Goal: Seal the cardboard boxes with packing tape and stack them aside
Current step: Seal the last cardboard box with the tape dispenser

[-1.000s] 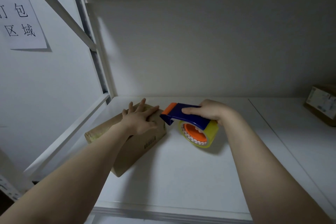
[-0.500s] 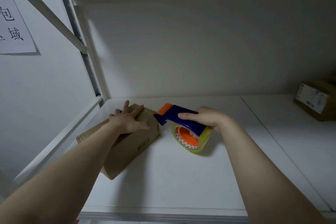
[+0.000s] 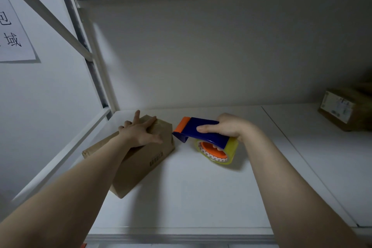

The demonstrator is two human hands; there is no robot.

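A long brown cardboard box [image 3: 141,163] lies at an angle on the white shelf [image 3: 191,197], near its left side. My left hand [image 3: 141,132] presses flat on the box's far top, fingers spread. My right hand [image 3: 229,128] grips a blue and orange tape dispenser [image 3: 201,130] with a yellowish tape roll [image 3: 218,152] under it. The dispenser's orange front end sits at the box's far right corner, about touching it. The roll rests on the shelf.
A second cardboard box with a white label [image 3: 344,109] sits at the far right of the shelf. The white back wall stands behind; a slanted frame brace and upright [image 3: 88,62] bound the left side. A paper sign [image 3: 12,34] hangs on the left wall.
The view has shifted slightly; both hands hold the same places. The dispenser's front end stays at the box's corner, with no clear movement.
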